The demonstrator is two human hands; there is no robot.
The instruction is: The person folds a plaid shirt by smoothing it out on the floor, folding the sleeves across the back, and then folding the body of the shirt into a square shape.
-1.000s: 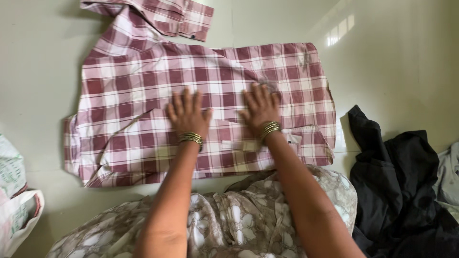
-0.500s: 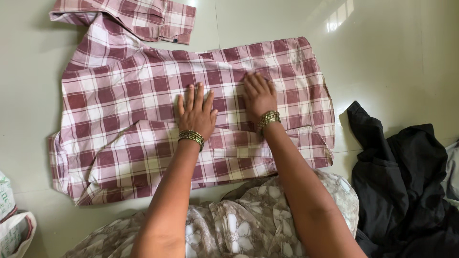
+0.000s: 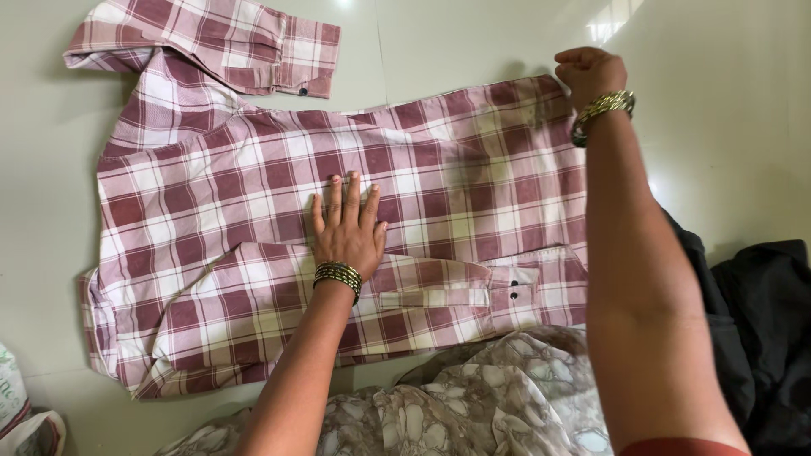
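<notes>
Maroon-and-white checked cloth fills the middle of the view: a plaid shirt [image 3: 253,211] spread flat on a pale glossy floor [image 3: 718,152], its body running left to right. One sleeve [image 3: 228,38] lies folded at the shirt's far left corner, ending in a buttoned cuff. A second sleeve [image 3: 405,291] is folded across the shirt's near edge, its cuff with two dark buttons lying toward the shirt's right end.

The left hand [image 3: 348,232] lies palm down on the middle of the shirt, just above the folded near sleeve; its fingers [image 3: 342,194] are straight and only slightly fanned, the thumb held a little apart, all flat against the fabric. A stack of gold bangles [image 3: 338,274] circles the left wrist.

The right hand [image 3: 589,74] is at the shirt's far right corner, with the arm stretched across the right end of the shirt. Its fingers are curled in toward the palm at the cloth's edge; whether they pinch the fabric or merely rest by it I cannot tell, since the fingertips are turned away from the camera. More gold bangles [image 3: 601,108] sit on that wrist.

Just below the shirt's near edge lies the person's lap in a brown garment with white flower print [image 3: 473,405]. To the right of the shirt, partly behind the right arm, a heap of dark clothing [image 3: 760,321] lies on the floor. Below the shirt's left end, at the bottom corner of the view, part of a white printed bag [image 3: 21,418] shows
</notes>
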